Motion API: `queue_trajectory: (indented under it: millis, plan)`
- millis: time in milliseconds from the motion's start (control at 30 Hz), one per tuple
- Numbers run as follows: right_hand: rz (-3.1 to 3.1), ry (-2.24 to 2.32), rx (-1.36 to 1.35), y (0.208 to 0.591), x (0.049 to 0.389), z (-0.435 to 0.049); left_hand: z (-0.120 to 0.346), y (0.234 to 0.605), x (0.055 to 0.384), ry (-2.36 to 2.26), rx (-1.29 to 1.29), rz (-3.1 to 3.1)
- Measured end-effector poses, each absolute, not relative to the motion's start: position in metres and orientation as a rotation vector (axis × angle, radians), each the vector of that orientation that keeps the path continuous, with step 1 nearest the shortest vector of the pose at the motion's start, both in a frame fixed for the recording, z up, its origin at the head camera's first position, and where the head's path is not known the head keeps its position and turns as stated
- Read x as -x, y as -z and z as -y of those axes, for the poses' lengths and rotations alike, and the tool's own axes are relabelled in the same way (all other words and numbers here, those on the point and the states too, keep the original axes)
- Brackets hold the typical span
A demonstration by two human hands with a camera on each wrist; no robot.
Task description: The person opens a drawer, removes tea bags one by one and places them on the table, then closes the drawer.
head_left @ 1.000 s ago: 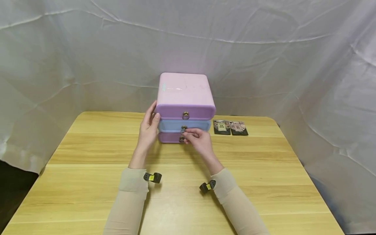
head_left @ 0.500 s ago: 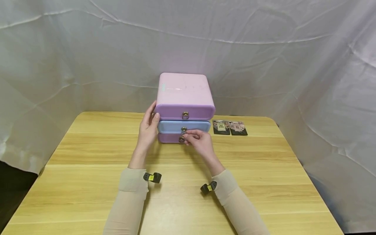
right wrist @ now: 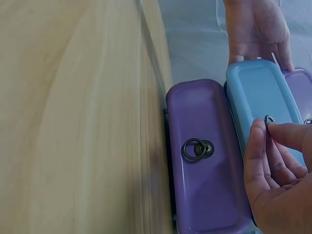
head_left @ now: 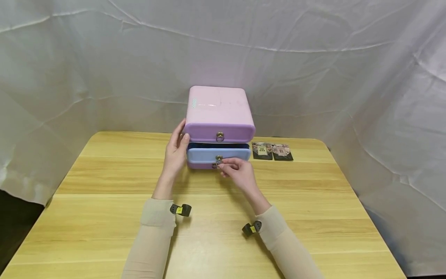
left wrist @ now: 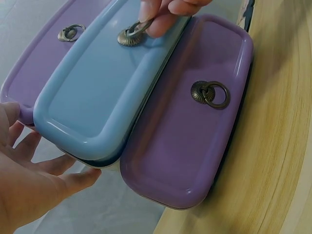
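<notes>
A small cabinet (head_left: 219, 106) with a pale pink top has three stacked drawers, each with a bronze-coloured ring pull. My right hand (head_left: 240, 172) pinches the ring pull (right wrist: 269, 120) of the middle, light blue drawer (left wrist: 92, 92) between thumb and fingertips. That drawer stands partly pulled out, with a dark gap above its front. The purple top drawer (head_left: 202, 133) and purple bottom drawer (right wrist: 209, 190) are closed. My left hand (head_left: 175, 153) rests on the cabinet's left side, fingers extended along it and the thumb by the top drawer's front edge.
Two dark printed packets (head_left: 262, 151) lie side by side to the right of the cabinet. The wooden table (head_left: 104, 224) carries everything. Grey-white cloth (head_left: 146, 66) hangs behind and along both sides.
The blue middle drawer has come forward, towards me, from its closed position. My right hand moved back with its ring pull; the left hand stays on the cabinet's side.
</notes>
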State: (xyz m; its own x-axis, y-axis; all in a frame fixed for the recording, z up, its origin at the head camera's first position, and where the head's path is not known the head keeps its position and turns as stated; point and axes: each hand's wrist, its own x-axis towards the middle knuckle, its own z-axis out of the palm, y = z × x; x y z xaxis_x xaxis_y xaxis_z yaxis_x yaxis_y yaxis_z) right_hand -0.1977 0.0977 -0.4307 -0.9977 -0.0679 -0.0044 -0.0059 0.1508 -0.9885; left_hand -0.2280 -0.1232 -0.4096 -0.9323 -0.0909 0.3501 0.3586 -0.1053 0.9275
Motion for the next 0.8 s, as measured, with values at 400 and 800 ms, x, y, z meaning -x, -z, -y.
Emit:
queue_trajectory:
  millis: [400,800]
  plan:
    - [-2.373,1.970,0.118,0.430,0.186,-0.103,0.123,0.408,0.226,2.129,0.307,1.851]
    - [-2.394,1.909,0.150,0.431,0.174,-0.106,0.124,0.409,0.226,2.122,0.315,1.856]
